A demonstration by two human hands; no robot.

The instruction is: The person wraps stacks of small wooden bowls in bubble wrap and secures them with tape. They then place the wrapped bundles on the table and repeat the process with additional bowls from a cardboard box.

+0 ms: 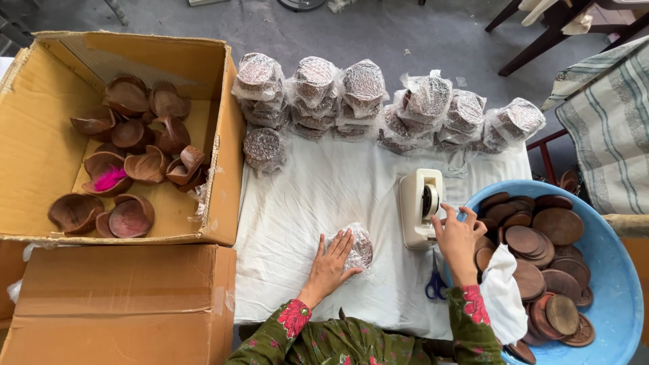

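Looking down from the head camera, many wrapped packs [365, 98] of brown clay discs already sit in a row on the white cloth [304, 209]. The left hand [332, 260] lies flat, fingers spread, on one more plastic-wrapped pack [358, 247]. The right hand [458, 233] pinches at the cream tape dispenser [420, 206]. Lots of loose discs [541, 250] wait in the blue tub [618, 270]. Clay bowls [132, 152] fill an open cardboard box [40, 142].

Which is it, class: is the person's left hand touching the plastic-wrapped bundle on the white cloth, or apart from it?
Touching. The head view shows the left hand lying flat on the wrapped bundle, its fingers spread across the plastic with no gap visible.
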